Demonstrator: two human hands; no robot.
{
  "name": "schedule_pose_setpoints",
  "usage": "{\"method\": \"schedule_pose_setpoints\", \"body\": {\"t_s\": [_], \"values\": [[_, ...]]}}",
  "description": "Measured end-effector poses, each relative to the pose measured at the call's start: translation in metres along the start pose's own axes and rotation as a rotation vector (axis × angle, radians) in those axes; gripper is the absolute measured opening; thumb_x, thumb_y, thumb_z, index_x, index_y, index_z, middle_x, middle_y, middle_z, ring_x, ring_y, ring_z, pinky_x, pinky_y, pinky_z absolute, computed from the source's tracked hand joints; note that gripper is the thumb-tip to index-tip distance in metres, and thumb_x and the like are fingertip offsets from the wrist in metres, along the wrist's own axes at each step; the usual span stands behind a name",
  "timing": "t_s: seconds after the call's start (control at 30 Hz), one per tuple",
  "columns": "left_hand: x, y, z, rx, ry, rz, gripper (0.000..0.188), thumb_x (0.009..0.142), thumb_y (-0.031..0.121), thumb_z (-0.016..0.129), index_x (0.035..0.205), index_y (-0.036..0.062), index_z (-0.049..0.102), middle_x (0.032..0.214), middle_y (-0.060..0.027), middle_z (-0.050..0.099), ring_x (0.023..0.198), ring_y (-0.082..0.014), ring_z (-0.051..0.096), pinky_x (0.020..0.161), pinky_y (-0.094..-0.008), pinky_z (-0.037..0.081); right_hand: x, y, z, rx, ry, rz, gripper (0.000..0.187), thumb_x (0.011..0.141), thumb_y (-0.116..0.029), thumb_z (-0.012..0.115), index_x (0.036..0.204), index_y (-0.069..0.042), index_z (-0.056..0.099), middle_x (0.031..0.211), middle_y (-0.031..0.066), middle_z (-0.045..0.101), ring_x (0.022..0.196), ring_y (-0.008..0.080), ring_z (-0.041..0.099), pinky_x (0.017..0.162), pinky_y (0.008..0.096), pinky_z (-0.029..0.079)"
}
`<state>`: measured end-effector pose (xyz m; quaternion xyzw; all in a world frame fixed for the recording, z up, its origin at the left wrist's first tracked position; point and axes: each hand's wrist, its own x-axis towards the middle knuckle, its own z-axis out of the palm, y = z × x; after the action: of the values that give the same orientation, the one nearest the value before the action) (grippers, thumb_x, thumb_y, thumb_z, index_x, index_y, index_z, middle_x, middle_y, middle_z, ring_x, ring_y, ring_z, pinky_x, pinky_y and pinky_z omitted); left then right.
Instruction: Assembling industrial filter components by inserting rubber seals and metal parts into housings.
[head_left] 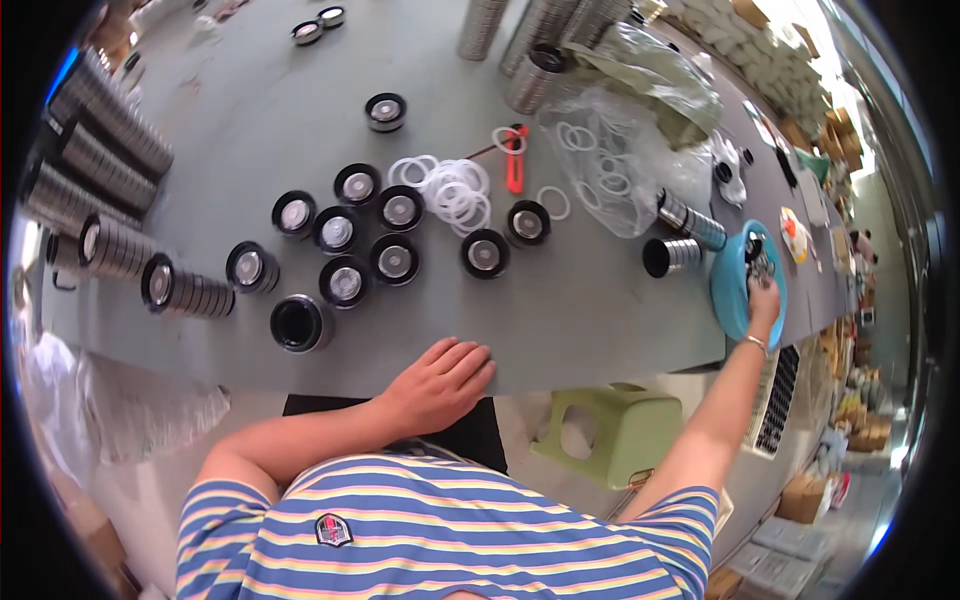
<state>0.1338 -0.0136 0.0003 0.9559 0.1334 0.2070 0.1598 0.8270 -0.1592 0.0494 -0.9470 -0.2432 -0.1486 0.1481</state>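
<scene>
My left hand (440, 384) lies flat on the near edge of the grey table (600, 310), fingers stretched, holding nothing. My right hand (763, 302) reaches into a light blue basin (733, 300) at the table's right side. Its fingers curl in among small metal and dark parts (760, 262); what they grip is too small to make out. Just left of the basin lie two short stacks of silvery cups, the nearer stack (680, 256) with a black rim. Several round black-rimmed parts with metal centres (397, 259) stand in the middle of the table.
White rings (455, 190) are heaped beside a red cutter (515, 165). A clear plastic bag (610, 170) holds more rings. Tall metal stacks (110, 120) stand at the left and far side. A green stool (620, 430) is below the near edge; a keyboard (778, 400) lies right.
</scene>
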Motion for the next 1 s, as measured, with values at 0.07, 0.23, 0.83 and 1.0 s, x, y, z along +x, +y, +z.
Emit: {"method": "schedule_pose_setpoints", "body": {"t_s": [0.07,0.23,0.83,1.0], "values": [[-0.006,-0.006,-0.001,-0.054,0.081,0.044,0.043,0.091,0.024,0.073,0.128,0.0043,0.065,0.136,-0.0139,0.063,0.129,-0.0297,0.059,0.114,-0.0466,0.045,0.059,0.081,-0.053,-0.191,-0.286,-0.023,0.064,0.094,-0.049,0.071,0.132,0.002,0.07,0.126,0.0254,0.075,0.117,0.0407,0.07,0.102,0.0446,0.052],[-0.008,-0.007,0.008,-0.003,0.041,0.005,0.041,0.092,0.026,0.073,0.126,0.0053,0.065,0.135,-0.0121,0.063,0.128,-0.0277,0.06,0.112,-0.0446,0.045,0.075,0.053,0.03,-0.106,-0.731,-0.096,0.071,0.095,-0.054,0.067,0.133,0.006,0.069,0.122,0.026,0.076,0.111,0.0372,0.072,0.098,0.0463,0.053],[-0.016,-0.003,0.02,-0.042,0.079,0.023,0.044,0.085,0.026,0.074,0.121,0.002,0.065,0.126,-0.0138,0.063,0.122,-0.0292,0.06,0.113,-0.0445,0.044,0.062,0.069,0.044,-0.191,-0.436,-0.478,0.073,0.093,-0.054,0.066,0.143,-0.001,0.063,0.142,0.0291,0.064,0.13,0.0459,0.061,0.108,0.0502,0.047],[-0.014,-0.005,0.026,-0.018,0.142,0.026,0.042,0.083,0.022,0.073,0.118,0.0002,0.064,0.122,-0.014,0.062,0.122,-0.03,0.058,0.112,-0.0454,0.043,0.067,0.053,0.053,-0.158,-0.478,-0.314,0.037,0.089,-0.022,0.073,0.12,-0.003,0.08,0.114,0.0176,0.08,0.105,0.0273,0.071,0.094,0.0396,0.053]]}}
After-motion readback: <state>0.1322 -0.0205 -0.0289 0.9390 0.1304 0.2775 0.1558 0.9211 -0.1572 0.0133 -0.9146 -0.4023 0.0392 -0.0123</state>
